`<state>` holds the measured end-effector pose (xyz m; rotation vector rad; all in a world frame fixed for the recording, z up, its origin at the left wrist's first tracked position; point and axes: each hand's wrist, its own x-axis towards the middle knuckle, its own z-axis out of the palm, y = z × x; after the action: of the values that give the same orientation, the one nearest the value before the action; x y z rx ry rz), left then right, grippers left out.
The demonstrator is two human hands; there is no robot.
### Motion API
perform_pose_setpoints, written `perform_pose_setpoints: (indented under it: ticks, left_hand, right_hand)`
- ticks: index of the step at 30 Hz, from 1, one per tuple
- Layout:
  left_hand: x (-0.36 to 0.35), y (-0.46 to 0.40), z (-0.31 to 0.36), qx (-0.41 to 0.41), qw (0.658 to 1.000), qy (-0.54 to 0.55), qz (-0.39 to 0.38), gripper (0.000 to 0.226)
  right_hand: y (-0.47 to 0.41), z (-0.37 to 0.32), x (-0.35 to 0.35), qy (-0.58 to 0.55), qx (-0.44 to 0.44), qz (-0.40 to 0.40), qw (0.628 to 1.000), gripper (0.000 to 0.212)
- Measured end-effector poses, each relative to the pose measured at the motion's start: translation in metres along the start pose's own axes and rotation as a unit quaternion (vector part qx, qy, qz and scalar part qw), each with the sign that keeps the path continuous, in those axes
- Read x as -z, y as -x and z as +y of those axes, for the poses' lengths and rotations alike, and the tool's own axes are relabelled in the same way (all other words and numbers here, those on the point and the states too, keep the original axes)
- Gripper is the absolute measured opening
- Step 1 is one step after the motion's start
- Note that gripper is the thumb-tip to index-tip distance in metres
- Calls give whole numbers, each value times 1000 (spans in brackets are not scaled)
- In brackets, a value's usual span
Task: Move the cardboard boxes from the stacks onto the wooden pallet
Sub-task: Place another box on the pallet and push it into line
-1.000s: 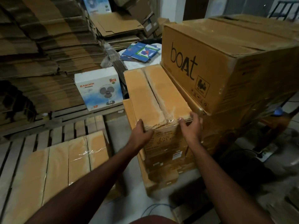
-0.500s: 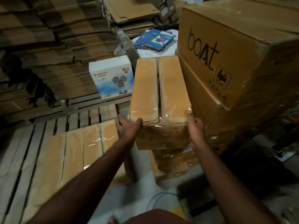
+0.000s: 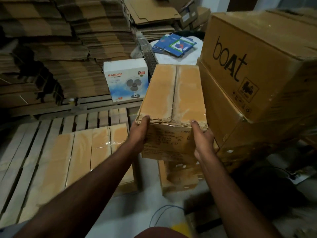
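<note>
Both hands hold one cardboard box (image 3: 173,100) raised clear of the stack (image 3: 180,176) beneath it. The left hand (image 3: 139,133) grips its near left corner, the right hand (image 3: 202,140) its near right edge. The wooden pallet (image 3: 34,134) lies at nine o'clock, already carrying wrapped boxes (image 3: 82,157). A large "boat" carton (image 3: 257,62) stands at two o'clock.

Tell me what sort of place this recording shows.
Likely a storeroom or packaging warehouse: tall stacks of flattened cardboard, large shipping cartons, and a wooden pallet holding taped boxes on the floor.
</note>
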<state>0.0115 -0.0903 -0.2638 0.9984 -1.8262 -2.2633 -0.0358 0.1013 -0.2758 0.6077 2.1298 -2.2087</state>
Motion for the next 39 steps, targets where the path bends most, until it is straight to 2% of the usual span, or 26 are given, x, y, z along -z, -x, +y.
perform_pose_setpoints:
  ticks: [4,5,7,8,13,16,17,21,25,29,31,33,36,39]
  left_hand:
    - [40,13,16,-15,1000,19,5,38]
    - [55,17,18,-11,1000,25,8,39]
    - [91,25,18,-7,999,35,20,40]
    - [111,29,19,-8,999,43,31,40]
    - [228,47,25,-29,994,67,76,35]
    - [301,61,28,-23,991,75,110,36]
    - [325,65,28,-21,988,83,125,33]
    - [417,80,23,-14,977,109,181,36]
    - [489,85,18,-19,970,107,217,29]
    - [549,84,10,-8,960,121,251,26]
    - [578,79,7,-5,953,133,272,28]
    - [611,70,4,2,947,136,290,27]
    - [662,48,1,18,945,125,300,30]
    - [721,13,-1,41,943,107,311,31]
  right_hand:
    - [39,-18,-24,-3,18,-8,1000,82]
    - [52,-21,-32,-1,22,-13,1000,74]
    - [80,-20,-53,22,32,-30,999,43]
    - [95,-18,-66,36,40,-33,998,38]
    - [178,4,-148,51,54,-63,995,41]
    - [228,27,-200,68,66,-91,991,82]
    - [247,31,-216,71,62,-106,990,87]
    - [303,58,-275,110,41,-162,980,58]
    - [337,85,-333,146,32,-204,968,80]
    - [364,104,-386,172,26,-246,954,39]
    - [372,120,-417,182,19,-263,947,32]
    - [382,139,-451,189,9,-281,941,33]
    - [394,172,-505,191,-20,-291,937,48]
    - [406,208,-562,194,-48,-301,932,39]
